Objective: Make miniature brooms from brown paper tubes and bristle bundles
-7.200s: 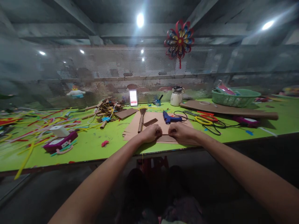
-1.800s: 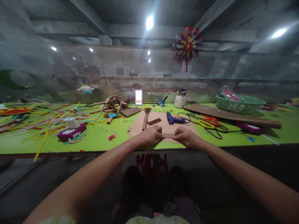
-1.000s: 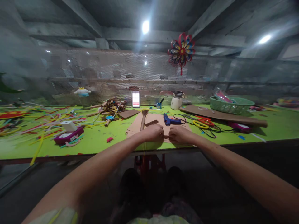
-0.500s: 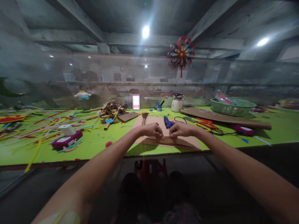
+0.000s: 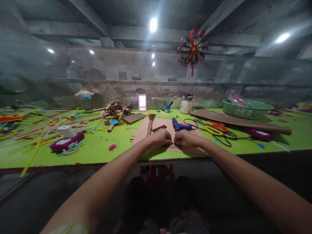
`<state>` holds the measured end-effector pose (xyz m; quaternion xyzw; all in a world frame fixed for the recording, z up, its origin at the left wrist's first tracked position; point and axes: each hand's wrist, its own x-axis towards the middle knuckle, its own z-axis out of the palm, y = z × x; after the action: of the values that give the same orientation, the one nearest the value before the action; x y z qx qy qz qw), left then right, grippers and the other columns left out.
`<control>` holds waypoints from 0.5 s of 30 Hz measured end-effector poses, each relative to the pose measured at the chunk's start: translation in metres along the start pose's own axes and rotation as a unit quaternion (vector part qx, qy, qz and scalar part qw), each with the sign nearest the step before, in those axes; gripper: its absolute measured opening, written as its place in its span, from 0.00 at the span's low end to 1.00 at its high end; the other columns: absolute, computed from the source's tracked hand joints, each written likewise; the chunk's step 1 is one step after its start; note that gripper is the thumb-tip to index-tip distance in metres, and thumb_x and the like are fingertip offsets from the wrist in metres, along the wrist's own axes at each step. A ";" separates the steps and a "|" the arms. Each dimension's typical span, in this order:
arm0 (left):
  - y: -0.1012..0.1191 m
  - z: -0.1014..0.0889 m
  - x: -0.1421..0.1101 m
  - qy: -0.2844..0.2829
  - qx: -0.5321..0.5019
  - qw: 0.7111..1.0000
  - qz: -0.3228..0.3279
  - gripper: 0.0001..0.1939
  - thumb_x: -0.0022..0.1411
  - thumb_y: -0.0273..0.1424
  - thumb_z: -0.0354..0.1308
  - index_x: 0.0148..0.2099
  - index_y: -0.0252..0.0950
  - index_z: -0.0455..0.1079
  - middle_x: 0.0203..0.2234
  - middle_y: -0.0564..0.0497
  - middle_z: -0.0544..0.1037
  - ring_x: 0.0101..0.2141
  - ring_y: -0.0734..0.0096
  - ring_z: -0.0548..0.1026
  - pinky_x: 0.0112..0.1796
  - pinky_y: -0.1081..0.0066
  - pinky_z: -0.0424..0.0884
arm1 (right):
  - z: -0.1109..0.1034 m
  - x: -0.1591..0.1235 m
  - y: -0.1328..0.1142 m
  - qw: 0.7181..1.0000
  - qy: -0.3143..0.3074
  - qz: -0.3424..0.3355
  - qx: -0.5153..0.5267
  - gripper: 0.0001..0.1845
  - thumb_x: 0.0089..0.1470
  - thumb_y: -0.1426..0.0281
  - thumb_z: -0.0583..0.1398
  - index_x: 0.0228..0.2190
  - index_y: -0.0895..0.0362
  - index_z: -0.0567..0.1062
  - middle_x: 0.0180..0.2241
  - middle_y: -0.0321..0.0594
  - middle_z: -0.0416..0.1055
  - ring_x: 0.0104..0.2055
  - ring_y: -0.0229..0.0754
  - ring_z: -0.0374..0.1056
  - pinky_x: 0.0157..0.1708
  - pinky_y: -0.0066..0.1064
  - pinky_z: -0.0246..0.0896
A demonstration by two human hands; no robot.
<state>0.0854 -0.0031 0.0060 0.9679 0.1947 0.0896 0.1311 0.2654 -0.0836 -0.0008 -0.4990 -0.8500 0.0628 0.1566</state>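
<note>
My left hand (image 5: pixel 159 137) and my right hand (image 5: pixel 185 139) meet knuckle to knuckle over a stack of brown cardboard sheets (image 5: pixel 161 125) on the green table (image 5: pixel 102 148). Both hands are closed in a pinch on a small brown cardboard strip, which is almost fully hidden between the fingers. A rolled cardboard broom (image 5: pixel 150 123) lies on the sheets just beyond my left hand. A blue glue gun (image 5: pixel 179 125) lies beyond my right hand.
Yellow and red scissors (image 5: pixel 214 127) and black cord sit right of the glue gun. A green basket (image 5: pixel 247 109) and a long cardboard board (image 5: pixel 241 120) lie far right. Coloured strips and a purple tape holder (image 5: pixel 67 143) litter the left. A white jug (image 5: pixel 186 104) stands by the mesh screen.
My hands, spread apart along the strip 1.8 s ago, have come together. Half a second ago they were lifted with the cardboard edge raised; now they rest low on the stack again.
</note>
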 end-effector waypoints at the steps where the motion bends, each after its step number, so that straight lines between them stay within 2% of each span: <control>1: 0.000 0.001 -0.001 0.003 0.001 1.000 0.002 0.08 0.53 0.29 0.56 0.30 0.33 0.75 0.19 0.52 0.74 0.20 0.76 0.67 0.23 0.77 0.58 | 0.001 0.000 0.000 1.000 0.002 0.002 -0.005 0.08 0.47 0.74 0.58 0.27 0.58 0.78 0.22 0.36 0.72 0.25 0.36 0.62 0.27 0.25 0.54; 10: 0.004 -0.002 -0.013 0.008 0.005 0.999 0.037 0.08 0.53 0.22 0.54 0.33 0.30 0.74 0.27 0.48 0.77 0.27 0.73 0.71 0.28 0.77 0.63 | -0.002 -0.007 -0.009 0.999 0.005 -0.005 -0.048 0.09 0.48 0.75 0.56 0.27 0.59 0.77 0.24 0.39 0.74 0.26 0.36 0.62 0.27 0.26 0.52; 15: 0.002 -0.004 -0.016 0.007 0.012 0.998 0.067 0.09 0.52 0.20 0.52 0.32 0.31 0.74 0.27 0.49 0.77 0.27 0.74 0.71 0.28 0.77 0.64 | -0.006 -0.013 -0.014 0.997 0.005 -0.024 -0.079 0.10 0.49 0.76 0.55 0.27 0.59 0.76 0.28 0.42 0.74 0.29 0.38 0.64 0.29 0.26 0.53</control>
<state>0.0713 -0.0106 0.0084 0.9797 0.1311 0.1030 0.1114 0.2617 -0.1019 0.0060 -0.4897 -0.8632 -0.0111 0.1224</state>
